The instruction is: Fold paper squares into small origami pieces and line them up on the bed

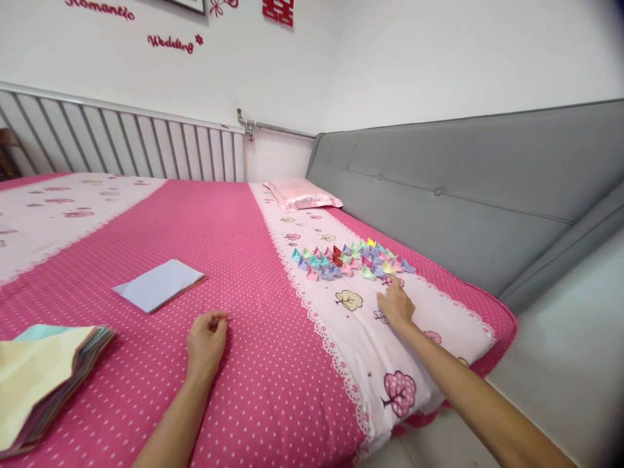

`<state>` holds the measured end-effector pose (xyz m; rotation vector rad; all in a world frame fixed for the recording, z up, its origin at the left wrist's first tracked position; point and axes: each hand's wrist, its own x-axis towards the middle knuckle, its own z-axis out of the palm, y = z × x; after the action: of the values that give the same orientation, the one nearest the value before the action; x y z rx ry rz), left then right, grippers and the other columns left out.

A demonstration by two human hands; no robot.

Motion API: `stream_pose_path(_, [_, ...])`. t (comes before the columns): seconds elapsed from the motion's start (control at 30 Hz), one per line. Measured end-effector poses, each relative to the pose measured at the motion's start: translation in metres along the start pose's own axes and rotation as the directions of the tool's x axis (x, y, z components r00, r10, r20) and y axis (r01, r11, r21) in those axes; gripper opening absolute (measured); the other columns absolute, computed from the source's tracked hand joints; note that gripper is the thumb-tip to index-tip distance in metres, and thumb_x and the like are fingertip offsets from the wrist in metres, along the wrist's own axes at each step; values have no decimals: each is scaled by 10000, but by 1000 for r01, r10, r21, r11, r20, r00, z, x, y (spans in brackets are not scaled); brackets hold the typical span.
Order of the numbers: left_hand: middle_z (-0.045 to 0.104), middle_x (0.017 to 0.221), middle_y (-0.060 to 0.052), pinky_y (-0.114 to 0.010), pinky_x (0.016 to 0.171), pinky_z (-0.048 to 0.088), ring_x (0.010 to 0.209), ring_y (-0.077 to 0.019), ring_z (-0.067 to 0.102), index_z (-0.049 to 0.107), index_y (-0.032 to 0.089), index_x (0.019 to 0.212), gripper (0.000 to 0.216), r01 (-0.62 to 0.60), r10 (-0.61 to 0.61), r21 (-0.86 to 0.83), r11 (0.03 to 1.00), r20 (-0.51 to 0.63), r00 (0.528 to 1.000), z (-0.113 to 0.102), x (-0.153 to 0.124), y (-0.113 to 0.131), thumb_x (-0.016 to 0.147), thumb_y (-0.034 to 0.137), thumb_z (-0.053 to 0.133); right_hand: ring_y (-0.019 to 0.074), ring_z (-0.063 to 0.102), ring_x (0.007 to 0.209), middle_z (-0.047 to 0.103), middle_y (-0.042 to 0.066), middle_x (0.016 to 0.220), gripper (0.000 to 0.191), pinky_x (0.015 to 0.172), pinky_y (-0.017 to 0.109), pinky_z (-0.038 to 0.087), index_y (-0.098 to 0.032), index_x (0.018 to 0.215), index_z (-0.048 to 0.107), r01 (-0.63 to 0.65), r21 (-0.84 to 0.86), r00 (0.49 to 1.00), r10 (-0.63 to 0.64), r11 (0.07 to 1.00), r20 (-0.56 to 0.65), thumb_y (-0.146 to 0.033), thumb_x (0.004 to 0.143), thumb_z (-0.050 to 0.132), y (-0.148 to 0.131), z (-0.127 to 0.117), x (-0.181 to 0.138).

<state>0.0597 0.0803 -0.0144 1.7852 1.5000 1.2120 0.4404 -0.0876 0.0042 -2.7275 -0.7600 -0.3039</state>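
Observation:
My right hand point(398, 303) reaches over the white printed band of the bedspread, index finger stretched out and the other fingers bent. Its fingertip is at the near edge of a cluster of small folded paper shapes point(337, 261), close to a pale yellow one point(389, 268). Whether it touches that piece I cannot tell. The shapes stand in rough rows, in blue, green, pink, red, purple and yellow. My left hand point(207, 338) rests on the pink dotted cloth with its fingers curled in, and nothing shows in it. Beyond it lies a flat stack of pale paper sheets point(160, 285).
A thicker stack of coloured paper point(43, 370) lies at the lower left. A pink pillow point(302, 194) sits at the far corner by the grey padded headboard point(439, 188). A white radiator point(121, 140) lines the back wall. The bed's edge point(507, 325) drops off at right.

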Motion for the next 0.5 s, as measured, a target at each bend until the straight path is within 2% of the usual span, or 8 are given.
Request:
stream_pose_path(0.1, [626, 818, -56, -318, 715, 468, 731, -182, 587, 612, 161, 792, 205, -88, 88, -23, 996, 35, 995, -2, -4, 0, 676, 260, 476, 267, 514, 1066, 540, 164, 1168, 574, 828, 333, 402, -93, 1254, 389, 58, 10, 997, -59, 998, 52, -430, 794, 461, 17, -3, -30])
stream_pose_path(0.2, [600, 777, -60, -341, 761, 445, 761, -191, 564, 606, 157, 726, 166, -167, 167, 4, 986, 26, 986, -7, -16, 5, 671, 219, 462, 283, 482, 1093, 526, 172, 1184, 561, 887, 357, 367, -87, 1206, 458, 163, -5, 974, -160, 987, 162, -483, 817, 375, 31, -4, -61])
stream_pose_path(0.3, [596, 790, -60, -314, 764, 441, 783, -175, 556, 610, 151, 736, 172, -166, 164, 37, 985, 53, 985, -13, -34, 7, 688, 186, 449, 288, 398, 1176, 450, 167, 1281, 581, 953, 407, 294, -111, 1268, 404, 209, -42, 960, -196, 977, 199, -493, 841, 304, 32, 0, -94])
stream_pose_path(0.4, [589, 847, -65, -294, 750, 446, 780, -155, 553, 612, 135, 797, 203, -164, 161, 44, 985, 71, 984, -21, -55, 6, 720, 165, 426, 303, 326, 1219, 382, 150, 1348, 569, 973, 460, 233, -130, 1310, 354, 200, -56, 977, -195, 978, 87, -472, 865, 261, 25, 4, -124])
stream_pose_path(0.5, [581, 863, -56, -275, 745, 453, 789, -144, 555, 607, 135, 807, 204, -173, 171, 19, 985, 87, 981, -31, -74, 5, 736, 143, 417, 308, 339, 1193, 422, 156, 1311, 534, 965, 475, 220, -117, 1281, 396, 207, -12, 976, -207, 978, -71, -437, 868, 286, 20, 6, -141])
